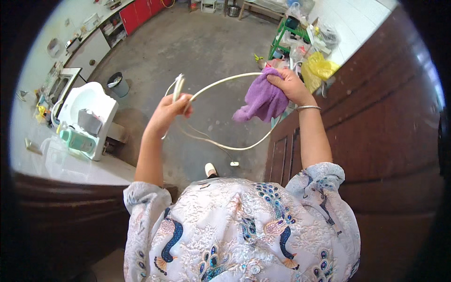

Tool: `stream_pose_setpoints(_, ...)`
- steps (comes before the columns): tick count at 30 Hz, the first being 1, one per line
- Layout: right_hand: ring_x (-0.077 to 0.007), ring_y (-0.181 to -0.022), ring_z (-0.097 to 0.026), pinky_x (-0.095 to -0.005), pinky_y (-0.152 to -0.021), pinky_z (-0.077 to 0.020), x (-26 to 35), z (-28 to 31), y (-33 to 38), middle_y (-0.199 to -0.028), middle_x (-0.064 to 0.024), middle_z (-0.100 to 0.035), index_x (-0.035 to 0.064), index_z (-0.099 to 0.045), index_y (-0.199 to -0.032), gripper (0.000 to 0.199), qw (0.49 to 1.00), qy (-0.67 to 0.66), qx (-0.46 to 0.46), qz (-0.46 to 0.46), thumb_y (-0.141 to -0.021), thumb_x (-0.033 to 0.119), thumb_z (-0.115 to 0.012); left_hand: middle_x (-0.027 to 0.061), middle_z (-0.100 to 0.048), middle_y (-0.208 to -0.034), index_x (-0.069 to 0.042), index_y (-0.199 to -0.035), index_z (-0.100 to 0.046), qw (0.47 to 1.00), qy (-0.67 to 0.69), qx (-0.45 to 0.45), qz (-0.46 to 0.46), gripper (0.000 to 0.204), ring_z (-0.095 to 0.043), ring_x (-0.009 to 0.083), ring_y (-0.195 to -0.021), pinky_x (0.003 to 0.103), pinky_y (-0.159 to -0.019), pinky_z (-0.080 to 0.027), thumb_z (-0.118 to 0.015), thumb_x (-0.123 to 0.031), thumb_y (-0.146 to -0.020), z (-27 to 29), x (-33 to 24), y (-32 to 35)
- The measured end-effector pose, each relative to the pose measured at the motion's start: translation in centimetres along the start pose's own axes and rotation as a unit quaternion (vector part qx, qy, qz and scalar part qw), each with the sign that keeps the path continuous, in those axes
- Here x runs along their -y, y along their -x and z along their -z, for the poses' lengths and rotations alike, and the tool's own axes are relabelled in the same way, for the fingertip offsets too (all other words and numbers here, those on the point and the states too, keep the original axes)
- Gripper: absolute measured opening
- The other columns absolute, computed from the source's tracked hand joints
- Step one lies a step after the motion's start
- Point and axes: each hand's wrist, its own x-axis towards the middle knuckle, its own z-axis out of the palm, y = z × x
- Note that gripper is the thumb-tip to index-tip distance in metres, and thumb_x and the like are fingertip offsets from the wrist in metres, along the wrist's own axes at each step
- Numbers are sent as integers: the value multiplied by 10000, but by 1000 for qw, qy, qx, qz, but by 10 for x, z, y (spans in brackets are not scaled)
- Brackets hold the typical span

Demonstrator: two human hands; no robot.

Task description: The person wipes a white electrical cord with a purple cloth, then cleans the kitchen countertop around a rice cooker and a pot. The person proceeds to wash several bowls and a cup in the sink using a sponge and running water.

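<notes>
My left hand (pixel 165 113) is closed around several gathered loops of a white electric cable (pixel 221 83), whose bent ends stick up above the fingers. From there the cable arcs over to my right hand (pixel 292 88), which grips a purple cloth (pixel 264 97) with the cable running into it. The cloth hangs down in folds, and the cable inside it is hidden. A lower stretch of cable sags between both hands. A thinner-looking length trails down toward a small white block (pixel 234 164) near the floor; its exact kind is too small to tell.
On the left stand a white washbasin (pixel 107 110) with a green bottle (pixel 77 141), and a dark bin (pixel 118 85). At the right are a brown wooden door (pixel 357 117), a green rack (pixel 280 37) and a yellow plastic bag (pixel 324 66). Red cabinets (pixel 136 16) line the back left.
</notes>
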Motion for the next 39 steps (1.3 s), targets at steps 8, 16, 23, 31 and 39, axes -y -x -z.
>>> stream_pose_setpoints(8,-164,-790,-593,-292,-734,-456,3,3,-191,-856,-87,-650,1,-621,-999,298,968,234,87,18,-854,254,-562,-69,-395,-553,-71,-825,-597,999,18,29,-4,251,-325,35,-462,197,-423,-241,-500,-277,-927,5,-14,-171)
stream_pose_setpoints(16,-224,-818,-594,-318,-750,-455,-83,-1,-386,-879,-120,-639,48,-628,-998,285,946,219,229,73,-850,275,-538,-42,-503,-632,-19,-784,-620,983,-142,-94,-70,264,-431,52,-594,224,-540,-343,-535,-241,-900,104,-22,-318)
stream_pose_setpoints(23,-87,-819,-558,-247,-760,-451,-232,120,-541,-893,-5,-629,1,-630,-987,244,973,-113,189,-65,-863,205,-576,-61,-426,-575,-52,-770,-586,968,-81,-236,-3,223,-341,29,-470,191,-436,-262,-560,-244,-880,252,-52,-428)
stream_pose_setpoints(31,-73,-748,-578,-230,-701,-480,-255,77,-785,-857,-3,-625,14,-598,-1005,235,907,-348,222,-78,-889,217,-571,-15,-521,-650,-25,-918,-632,952,-43,-301,-38,272,-422,60,-545,202,-508,-340,-499,-263,-919,350,-62,-547)
stream_pose_setpoints(39,-96,-791,-559,-259,-723,-464,-155,26,-1026,-870,-27,-632,-16,-610,-1004,238,937,-119,318,82,-872,178,-569,-49,-435,-557,-14,-921,-638,955,-50,-283,-70,251,-336,36,-457,200,-429,-256,-514,-232,-914,464,-157,-689)
